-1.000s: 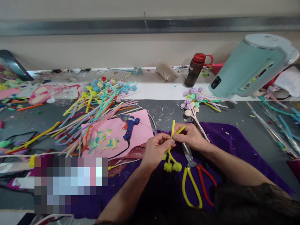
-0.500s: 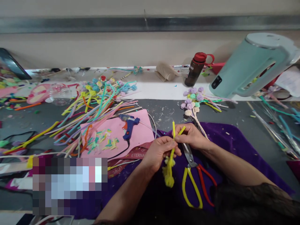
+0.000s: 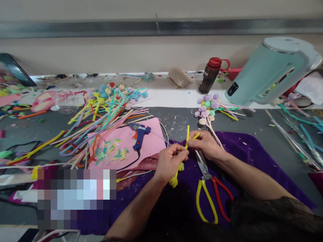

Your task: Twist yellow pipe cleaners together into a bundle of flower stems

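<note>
Between my two hands is a yellow pipe-cleaner piece (image 3: 174,180) with a fuzzy knobbly end hanging below. My left hand (image 3: 171,159) is closed around its middle, fingers pinching the stem. Two yellow stem ends point upward; my right hand (image 3: 203,144) pinches the slanting one close to where they cross. Part of the stem is hidden behind my left fingers. Just under my right hand lie scissors (image 3: 206,174) with one yellow and one red handle, blades partly covered by the hand, on a purple cloth (image 3: 248,161).
A blue glue gun (image 3: 141,136) lies on a pink sheet (image 3: 153,144) with cut snippets. Left of it is a heap of coloured pipe cleaners (image 3: 101,124). Behind stand a dark bottle (image 3: 209,79) with red cap and a mint kettle (image 3: 263,72). Finished-looking pastel flowers (image 3: 208,106) lie nearer.
The hanging knobbly end has swung left and partly under my left hand, which has turned and shifted slightly left. My right hand stays nearly in place; the slanting stem end lies lower.
</note>
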A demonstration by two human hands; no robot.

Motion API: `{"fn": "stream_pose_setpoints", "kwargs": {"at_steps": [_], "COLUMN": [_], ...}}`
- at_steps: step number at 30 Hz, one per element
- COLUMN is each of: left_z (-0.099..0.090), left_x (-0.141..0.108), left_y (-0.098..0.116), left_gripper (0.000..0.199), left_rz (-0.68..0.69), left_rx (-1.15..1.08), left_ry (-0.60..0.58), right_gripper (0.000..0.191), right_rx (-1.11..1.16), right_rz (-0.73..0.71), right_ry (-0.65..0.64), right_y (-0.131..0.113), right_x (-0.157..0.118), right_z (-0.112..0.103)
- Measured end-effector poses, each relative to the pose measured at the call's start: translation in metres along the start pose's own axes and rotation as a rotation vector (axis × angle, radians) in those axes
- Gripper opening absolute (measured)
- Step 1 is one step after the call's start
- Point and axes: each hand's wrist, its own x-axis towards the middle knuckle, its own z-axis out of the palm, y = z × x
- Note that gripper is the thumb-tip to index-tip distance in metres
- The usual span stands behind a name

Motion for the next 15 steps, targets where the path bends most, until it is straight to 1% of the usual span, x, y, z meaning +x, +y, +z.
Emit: {"fn": "stream_pose_setpoints", "kwargs": {"at_steps": [3,6,9,10,12,15], "left_z": [-0.0007,-0.0011,-0.0012,-0.0009,-0.0001,0.0006], "left_x": [-0.0001,0.0007,0.0021,0.0026,0.0031,0.0032], "left_y": [0.0001,0.0001,0.0006,0.0007,0.0004,-0.0028], "left_gripper": [0.018,0.021,0.021,0.021,0.019,0.017], "left_rz": [-0.025,-0.134,-0.247,-0.259,-0.241,-0.136], "left_rx": [-0.039,-0.175,-0.311,-0.327,-0.329,-0.309], "left_ry": [-0.024,-0.124,-0.216,-0.22,-0.185,-0.092], "right_gripper": [0.014,0.013,0.013,0.013,0.012,0.013], "right_rx": [0.061,0.135,0.139,0.124,0.08,0.017], "right_rz": [0.031,0.076,0.101,0.099,0.079,0.045], "right_ry": [-0.014,-0.038,-0.038,-0.03,-0.016,-0.023], "right_y": [0.0014,0.0013,0.0002,-0.0002,-0.0011,-0.0022], "right_x": [0.0017,0.0028,0.003,0.0028,0.0017,-0.0012], "right_z": [0.0003,0.0007,0.0011,0.0014,0.0024,0.0053]}}
